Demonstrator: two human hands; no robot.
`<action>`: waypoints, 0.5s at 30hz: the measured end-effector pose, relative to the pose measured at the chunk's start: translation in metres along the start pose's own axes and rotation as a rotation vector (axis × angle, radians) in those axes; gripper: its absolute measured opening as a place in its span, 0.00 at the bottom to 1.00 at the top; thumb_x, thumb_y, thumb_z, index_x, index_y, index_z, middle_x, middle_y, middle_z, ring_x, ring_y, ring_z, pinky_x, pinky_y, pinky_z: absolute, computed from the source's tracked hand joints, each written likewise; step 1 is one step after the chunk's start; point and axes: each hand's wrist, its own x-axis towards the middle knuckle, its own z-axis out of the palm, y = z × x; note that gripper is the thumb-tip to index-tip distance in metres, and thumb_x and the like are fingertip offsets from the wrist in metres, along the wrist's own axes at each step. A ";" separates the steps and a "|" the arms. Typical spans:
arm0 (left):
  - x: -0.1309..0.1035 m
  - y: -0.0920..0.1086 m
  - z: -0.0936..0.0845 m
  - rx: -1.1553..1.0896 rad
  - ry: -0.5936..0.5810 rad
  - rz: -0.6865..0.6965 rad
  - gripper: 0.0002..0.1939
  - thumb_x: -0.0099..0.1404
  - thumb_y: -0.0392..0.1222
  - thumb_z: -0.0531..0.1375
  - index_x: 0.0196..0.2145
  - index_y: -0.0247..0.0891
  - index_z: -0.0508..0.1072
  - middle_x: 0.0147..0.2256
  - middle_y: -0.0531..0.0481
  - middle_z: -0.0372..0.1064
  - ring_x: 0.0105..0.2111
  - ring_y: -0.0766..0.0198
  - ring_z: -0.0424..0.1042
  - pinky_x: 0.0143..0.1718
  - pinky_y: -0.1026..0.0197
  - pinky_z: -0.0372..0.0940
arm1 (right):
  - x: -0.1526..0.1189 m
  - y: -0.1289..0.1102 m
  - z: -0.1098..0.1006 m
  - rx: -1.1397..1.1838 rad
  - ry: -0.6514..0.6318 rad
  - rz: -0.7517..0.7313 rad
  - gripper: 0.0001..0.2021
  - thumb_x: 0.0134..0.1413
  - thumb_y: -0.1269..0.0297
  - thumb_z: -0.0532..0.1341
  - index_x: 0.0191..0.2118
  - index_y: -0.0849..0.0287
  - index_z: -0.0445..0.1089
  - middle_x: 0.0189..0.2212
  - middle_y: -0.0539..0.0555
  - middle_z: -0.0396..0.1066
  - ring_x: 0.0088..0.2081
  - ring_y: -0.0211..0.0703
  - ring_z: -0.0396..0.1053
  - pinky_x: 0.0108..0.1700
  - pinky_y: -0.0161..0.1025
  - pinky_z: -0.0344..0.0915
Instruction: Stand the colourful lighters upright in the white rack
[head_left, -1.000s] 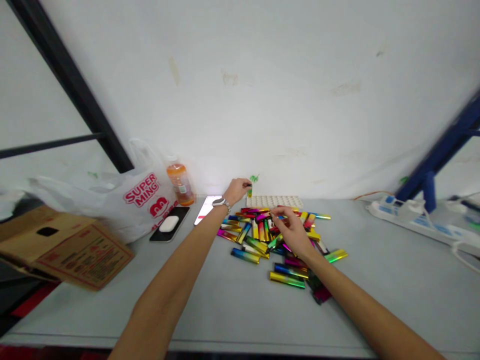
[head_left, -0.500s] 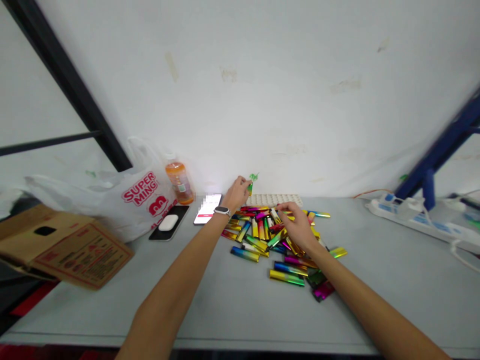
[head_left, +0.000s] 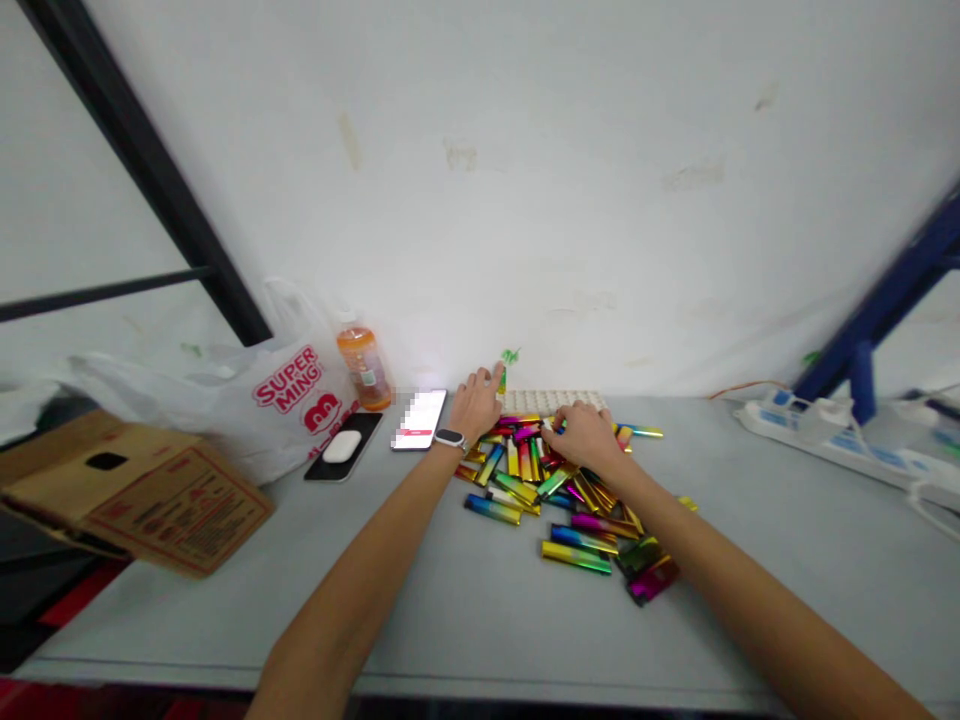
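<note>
Several shiny multicoloured lighters (head_left: pixel 576 557) lie in a loose pile on the grey table. At the pile's back left is my left hand (head_left: pixel 477 402), its fingers pointing forward beside an upright green-and-yellow piece (head_left: pixel 502 381) at the left end of a white perforated tray (head_left: pixel 555 400). My right hand (head_left: pixel 587 436) is over the back of the pile, with its fingers bent down among the lighters. What its fingertips hold, if anything, is hidden. A watch is on my left wrist.
Left of my left hand lie a lit phone (head_left: pixel 419 420) and a dark phone (head_left: pixel 319 468) with a white case (head_left: pixel 342 447) on it. Further left are an orange bottle (head_left: pixel 364 365), a plastic bag (head_left: pixel 262 400) and a cardboard box (head_left: pixel 180 505). A power strip (head_left: pixel 832 440) lies at right.
My left hand has come down slightly from the wall side, and its fingers are more spread. My right hand has shifted slightly left, lower onto the lighters.
</note>
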 end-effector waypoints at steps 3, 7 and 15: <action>-0.002 0.011 -0.004 -0.131 0.062 -0.071 0.35 0.64 0.36 0.53 0.67 0.36 0.51 0.52 0.38 0.61 0.51 0.50 0.63 0.50 0.51 0.63 | 0.008 -0.001 -0.002 -0.012 -0.082 0.012 0.15 0.50 0.52 0.63 0.26 0.60 0.76 0.30 0.61 0.74 0.38 0.53 0.70 0.48 0.51 0.56; -0.013 0.033 -0.014 -0.412 0.207 -0.111 0.30 0.64 0.38 0.54 0.64 0.35 0.56 0.52 0.39 0.63 0.50 0.54 0.65 0.51 0.52 0.64 | 0.013 0.000 -0.007 0.101 -0.139 0.017 0.15 0.50 0.53 0.63 0.21 0.59 0.71 0.18 0.53 0.68 0.30 0.46 0.67 0.45 0.47 0.57; -0.047 0.067 -0.026 -1.053 0.268 -0.224 0.20 0.66 0.45 0.58 0.54 0.37 0.66 0.45 0.43 0.71 0.40 0.63 0.72 0.40 0.61 0.69 | -0.011 -0.010 -0.025 0.706 0.091 -0.204 0.12 0.58 0.53 0.58 0.33 0.57 0.68 0.28 0.50 0.68 0.30 0.40 0.64 0.34 0.36 0.60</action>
